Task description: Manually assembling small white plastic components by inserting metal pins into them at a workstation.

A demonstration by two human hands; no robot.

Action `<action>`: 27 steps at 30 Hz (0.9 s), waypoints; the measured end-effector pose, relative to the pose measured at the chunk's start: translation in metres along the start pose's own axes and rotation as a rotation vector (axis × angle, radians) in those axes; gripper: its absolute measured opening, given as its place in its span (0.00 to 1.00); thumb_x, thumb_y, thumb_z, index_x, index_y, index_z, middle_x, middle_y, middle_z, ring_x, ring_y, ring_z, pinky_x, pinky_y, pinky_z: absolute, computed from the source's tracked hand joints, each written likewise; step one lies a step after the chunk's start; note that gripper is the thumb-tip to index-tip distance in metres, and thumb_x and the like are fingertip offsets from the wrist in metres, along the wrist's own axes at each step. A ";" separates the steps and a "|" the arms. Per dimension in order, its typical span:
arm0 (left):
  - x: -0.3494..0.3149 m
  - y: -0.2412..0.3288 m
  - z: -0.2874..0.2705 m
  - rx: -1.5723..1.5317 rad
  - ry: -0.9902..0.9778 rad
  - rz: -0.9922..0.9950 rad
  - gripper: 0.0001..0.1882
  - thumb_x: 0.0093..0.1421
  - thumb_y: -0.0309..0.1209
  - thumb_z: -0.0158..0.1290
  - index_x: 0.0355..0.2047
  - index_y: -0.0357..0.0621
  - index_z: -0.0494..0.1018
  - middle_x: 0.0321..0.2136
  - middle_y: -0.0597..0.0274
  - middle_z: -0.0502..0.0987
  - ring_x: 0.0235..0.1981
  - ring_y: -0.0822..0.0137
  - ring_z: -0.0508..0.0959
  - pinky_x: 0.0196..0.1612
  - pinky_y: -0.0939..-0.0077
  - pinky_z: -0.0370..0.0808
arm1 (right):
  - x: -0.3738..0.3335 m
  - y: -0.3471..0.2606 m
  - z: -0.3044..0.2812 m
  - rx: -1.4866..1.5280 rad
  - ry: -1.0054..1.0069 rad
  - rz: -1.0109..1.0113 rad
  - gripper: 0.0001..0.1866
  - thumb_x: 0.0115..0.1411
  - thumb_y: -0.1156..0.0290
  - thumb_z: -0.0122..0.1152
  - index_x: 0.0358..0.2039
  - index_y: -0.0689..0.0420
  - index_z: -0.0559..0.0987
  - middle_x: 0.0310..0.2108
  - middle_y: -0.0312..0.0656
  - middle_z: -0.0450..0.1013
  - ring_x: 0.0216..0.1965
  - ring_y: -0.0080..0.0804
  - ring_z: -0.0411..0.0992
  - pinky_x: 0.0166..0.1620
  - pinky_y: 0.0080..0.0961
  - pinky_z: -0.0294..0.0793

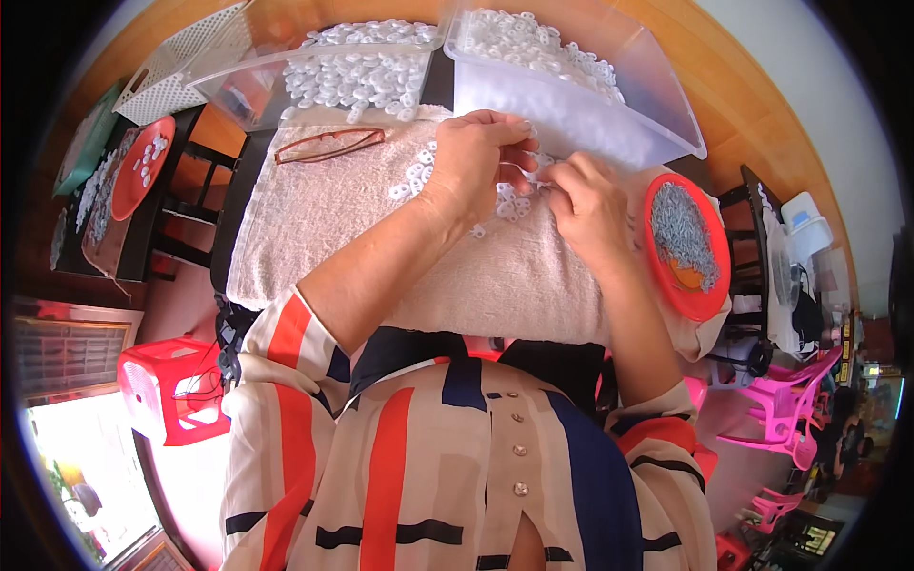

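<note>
Both hands meet over a light pink towel (333, 233) on the table in front of me. My left hand (476, 157) is closed, its fingers curled in toward the right hand; what sits between them is hidden. Close beside it, my right hand (587, 205) is pinched, thumb and fingertips together at something too small to make out. Small white plastic pieces with holes (512, 205) lie loosely below and between the hands. More of these white pieces (415, 176) are scattered left of my left wrist.
Two translucent bins, one at far left (252, 95) and one at far right (581, 119), hold heaps of white pieces. Brown-framed glasses (328, 146) rest on the towel. A red dish (700, 303) of small grey metal parts (684, 233) stands right. Another red dish (129, 190) sits on the left-hand table.
</note>
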State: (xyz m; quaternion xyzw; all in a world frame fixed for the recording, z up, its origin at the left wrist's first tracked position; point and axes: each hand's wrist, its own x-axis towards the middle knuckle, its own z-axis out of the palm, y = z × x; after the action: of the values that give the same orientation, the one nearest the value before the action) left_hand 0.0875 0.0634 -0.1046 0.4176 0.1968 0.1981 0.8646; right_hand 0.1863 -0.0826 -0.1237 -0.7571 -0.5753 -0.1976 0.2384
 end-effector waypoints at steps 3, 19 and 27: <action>0.003 0.000 -0.002 -0.074 0.022 0.032 0.05 0.57 0.22 0.52 0.32 0.32 0.70 0.24 0.54 0.75 0.18 0.65 0.74 0.16 0.73 0.71 | -0.002 -0.001 -0.002 0.034 -0.030 0.011 0.07 0.48 0.76 0.61 0.29 0.53 0.81 0.28 0.38 0.70 0.35 0.40 0.71 0.39 0.36 0.69; 0.001 -0.004 -0.001 0.063 -0.047 -0.036 0.06 0.56 0.22 0.54 0.32 0.30 0.71 0.24 0.53 0.75 0.20 0.66 0.74 0.19 0.74 0.71 | -0.006 0.002 0.014 -0.044 -0.005 -0.048 0.05 0.47 0.76 0.60 0.27 0.53 0.78 0.28 0.37 0.69 0.36 0.38 0.70 0.38 0.37 0.63; 0.005 -0.010 -0.001 0.020 -0.014 -0.024 0.04 0.53 0.19 0.53 0.28 0.31 0.71 0.21 0.53 0.74 0.14 0.65 0.72 0.14 0.72 0.69 | -0.006 -0.003 0.007 -0.044 -0.016 -0.088 0.05 0.47 0.76 0.61 0.26 0.52 0.79 0.29 0.35 0.68 0.37 0.35 0.70 0.39 0.35 0.62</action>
State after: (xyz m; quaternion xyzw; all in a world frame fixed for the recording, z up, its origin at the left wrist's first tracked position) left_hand 0.0930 0.0613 -0.1144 0.4251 0.1976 0.1827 0.8642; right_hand 0.1818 -0.0822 -0.1328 -0.7378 -0.6053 -0.2144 0.2079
